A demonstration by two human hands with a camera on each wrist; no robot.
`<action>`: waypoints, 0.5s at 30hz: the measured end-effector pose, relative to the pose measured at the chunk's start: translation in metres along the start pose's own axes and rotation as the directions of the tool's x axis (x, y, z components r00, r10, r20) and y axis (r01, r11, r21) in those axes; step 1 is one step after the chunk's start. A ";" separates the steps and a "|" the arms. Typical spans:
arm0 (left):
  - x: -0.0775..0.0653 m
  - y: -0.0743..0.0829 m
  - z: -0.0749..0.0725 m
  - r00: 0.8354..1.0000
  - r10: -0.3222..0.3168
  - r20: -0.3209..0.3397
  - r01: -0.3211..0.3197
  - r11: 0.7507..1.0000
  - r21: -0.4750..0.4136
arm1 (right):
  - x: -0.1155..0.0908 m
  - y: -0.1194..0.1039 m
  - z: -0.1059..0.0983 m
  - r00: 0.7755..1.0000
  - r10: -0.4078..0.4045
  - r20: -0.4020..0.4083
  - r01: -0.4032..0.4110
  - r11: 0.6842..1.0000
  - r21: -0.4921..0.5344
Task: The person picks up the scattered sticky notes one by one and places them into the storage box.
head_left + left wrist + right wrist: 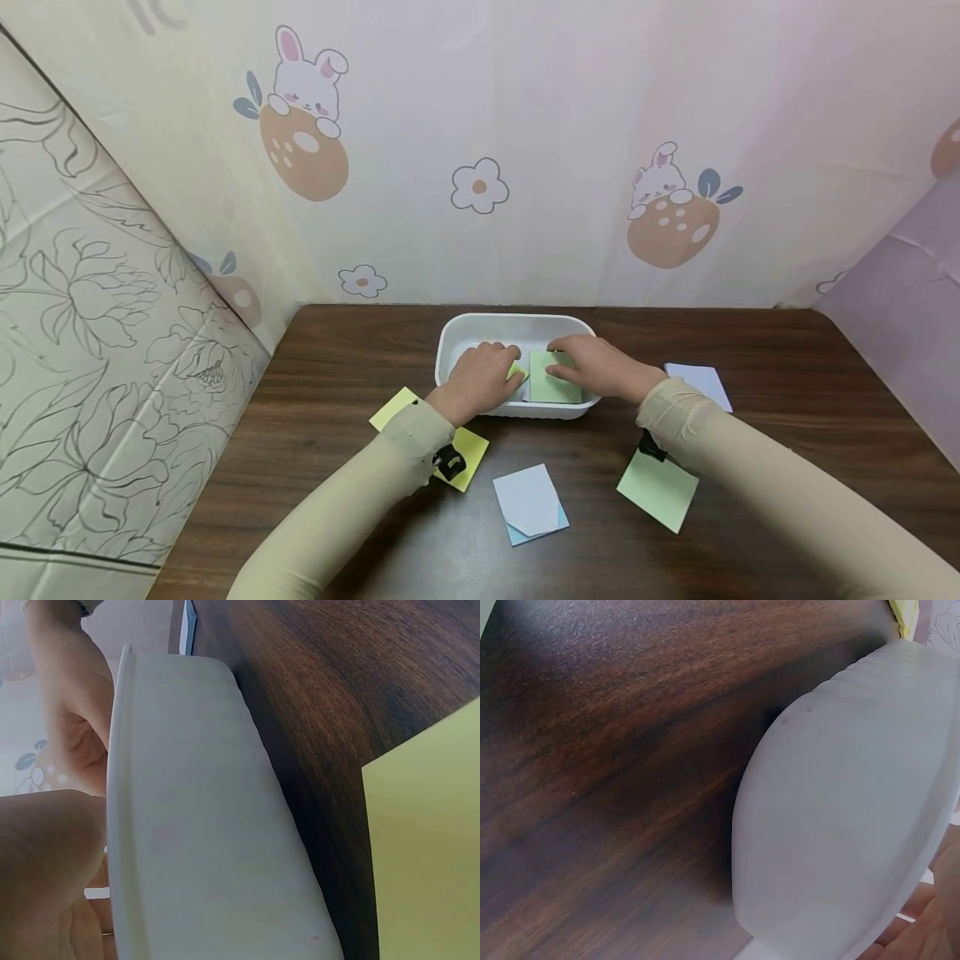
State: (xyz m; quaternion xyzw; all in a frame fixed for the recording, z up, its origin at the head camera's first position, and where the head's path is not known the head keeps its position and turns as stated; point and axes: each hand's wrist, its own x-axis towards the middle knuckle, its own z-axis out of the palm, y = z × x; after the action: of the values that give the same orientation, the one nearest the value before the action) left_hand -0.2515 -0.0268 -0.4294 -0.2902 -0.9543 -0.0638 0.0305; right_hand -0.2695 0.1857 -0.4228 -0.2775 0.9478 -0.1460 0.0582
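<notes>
A white plastic tub (pixel 517 410) stands toward the back of the table, and both hands reach into it over the front rim. A light green square of paper (pixel 551 390) lies in its right half, with the right hand (pixel 600 365) over it, thumb and fingers apart at the paper's upper part. A small yellow-green piece of paper (pixel 517 372) shows between the thumb and forefinger of the left hand (pixel 480 379). In both wrist views the tub's wall (pixel 195 787) hides the fingertips, so whether either hand grips its paper is unclear.
Yellow paper (pixel 470 454) lies under the left wrist. White paper (pixel 527 500) over a blue sheet lies in front of the tub. Light green paper (pixel 660 492) is beneath the right forearm, and a pale lilac sheet (pixel 701 383) lies farther right. Patterned sheets hang behind and beside the table.
</notes>
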 end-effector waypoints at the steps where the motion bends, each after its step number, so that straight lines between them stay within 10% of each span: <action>1: 0.000 0.000 0.000 1.000 0.000 0.001 0.000 1.000 0.000 | 0.000 -0.001 -0.001 1.000 0.003 0.004 -0.003 1.000 -0.001; 15: -0.001 0.002 0.001 1.000 0.016 -0.019 -0.016 1.000 0.011 | 0.000 -0.002 0.001 0.999 0.016 0.031 -0.016 1.000 -0.011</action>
State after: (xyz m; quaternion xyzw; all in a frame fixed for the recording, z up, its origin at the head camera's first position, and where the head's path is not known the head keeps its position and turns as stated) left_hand -0.2493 -0.0259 -0.4303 -0.2969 -0.9520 -0.0611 0.0415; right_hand -0.2686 0.1838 -0.4235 -0.2726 0.9497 -0.1359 0.0727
